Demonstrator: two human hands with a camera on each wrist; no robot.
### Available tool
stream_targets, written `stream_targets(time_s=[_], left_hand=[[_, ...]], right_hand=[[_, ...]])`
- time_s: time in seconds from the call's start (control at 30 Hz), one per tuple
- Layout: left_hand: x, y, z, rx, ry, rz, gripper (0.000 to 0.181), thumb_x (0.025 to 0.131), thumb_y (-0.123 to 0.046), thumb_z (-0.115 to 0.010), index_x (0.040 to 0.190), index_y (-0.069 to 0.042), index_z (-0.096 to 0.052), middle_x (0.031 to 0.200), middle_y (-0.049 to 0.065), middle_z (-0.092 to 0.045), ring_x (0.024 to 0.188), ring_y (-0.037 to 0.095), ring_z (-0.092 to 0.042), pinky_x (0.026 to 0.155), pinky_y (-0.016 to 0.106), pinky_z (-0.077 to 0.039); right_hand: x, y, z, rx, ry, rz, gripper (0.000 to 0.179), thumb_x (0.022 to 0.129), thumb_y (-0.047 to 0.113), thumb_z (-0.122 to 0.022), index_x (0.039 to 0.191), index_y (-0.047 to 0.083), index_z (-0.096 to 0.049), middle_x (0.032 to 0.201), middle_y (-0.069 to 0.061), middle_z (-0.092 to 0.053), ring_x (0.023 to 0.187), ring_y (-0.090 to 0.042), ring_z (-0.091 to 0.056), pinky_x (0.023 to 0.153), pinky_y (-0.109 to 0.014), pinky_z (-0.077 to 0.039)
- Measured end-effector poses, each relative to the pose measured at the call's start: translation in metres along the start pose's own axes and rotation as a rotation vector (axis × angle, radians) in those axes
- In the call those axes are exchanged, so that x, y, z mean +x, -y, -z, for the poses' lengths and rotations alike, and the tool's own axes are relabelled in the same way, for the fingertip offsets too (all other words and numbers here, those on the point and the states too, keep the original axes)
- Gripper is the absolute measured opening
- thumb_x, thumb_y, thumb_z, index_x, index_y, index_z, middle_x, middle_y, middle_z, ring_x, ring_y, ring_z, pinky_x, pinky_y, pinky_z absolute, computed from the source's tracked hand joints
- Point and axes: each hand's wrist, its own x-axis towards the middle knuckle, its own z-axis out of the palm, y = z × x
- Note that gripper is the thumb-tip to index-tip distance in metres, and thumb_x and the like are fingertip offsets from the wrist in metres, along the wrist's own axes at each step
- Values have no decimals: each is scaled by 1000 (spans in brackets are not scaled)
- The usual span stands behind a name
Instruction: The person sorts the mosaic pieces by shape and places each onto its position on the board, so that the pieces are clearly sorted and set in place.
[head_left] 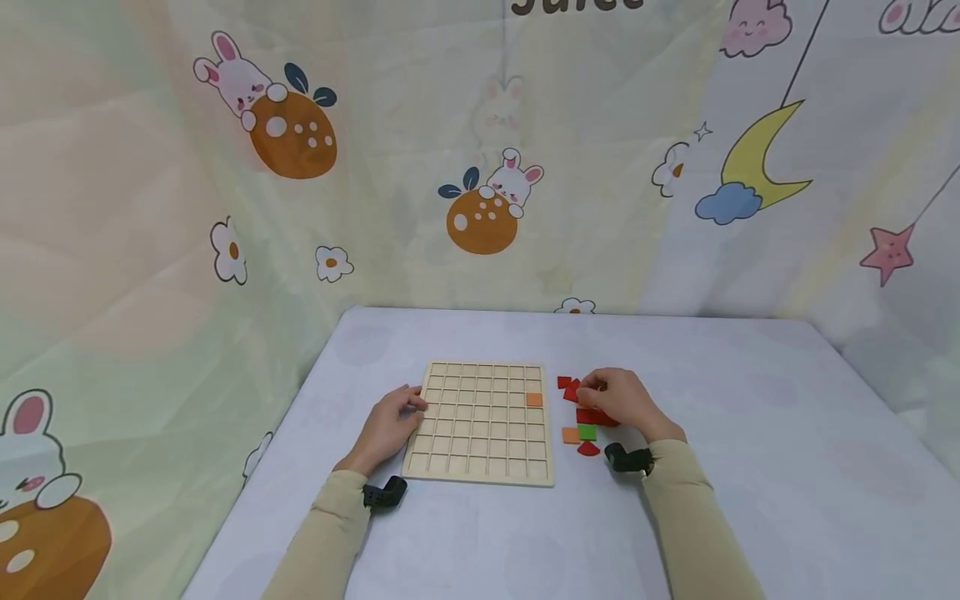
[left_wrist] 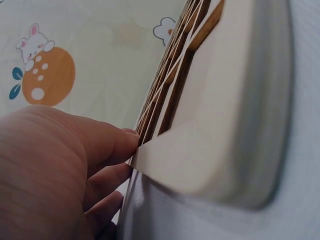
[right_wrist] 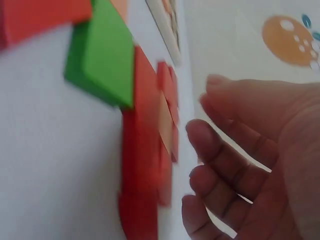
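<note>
A pale wooden grid board (head_left: 480,426) lies on the table, one orange square (head_left: 534,400) in a cell near its right side. My left hand (head_left: 390,429) holds the board's left edge; in the left wrist view the thumb (left_wrist: 112,142) touches its rim, fingertips just below. Beyond the right side lie loose pieces: a long red block (head_left: 595,417), a green square (head_left: 587,432), an orange square (head_left: 571,435), a red fan-shaped piece (head_left: 588,448) and small red pieces (head_left: 564,382). Over them hovers my right hand (head_left: 622,400), fingers loosely bent, nothing visible between them in the right wrist view.
The white-covered table (head_left: 450,533) backs onto a cloth backdrop (head_left: 405,167) printed with rabbits, oranges and flowers. Black wrist cameras (head_left: 385,493) sit on both forearms. Cloth also hangs at the left and right.
</note>
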Motion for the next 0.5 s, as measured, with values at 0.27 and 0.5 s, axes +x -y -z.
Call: stream_targets(time_s=[0.27,0.5], left_hand=[[0,1,1,8,3,1,6,90,-9,-66,87,-14,-66,143,10,-52,143,31,-33,119,50,-23],[1,2,1,0,8,-29,5,92,-10,-65,88,-13,-66,144,12,-52,143,33,-33,119,50,-24]], right_hand=[[-5,-12,13,-27,54,-17,23,90,28,-69,103,9,-71,89,-3,-63,86,-23,-53,66,-28,-49],[-9,-18,17,-41,115,-24,27,88,31,-72,102,8,-70,86,-3,-63,82,-22,-54,64,-27,-49]])
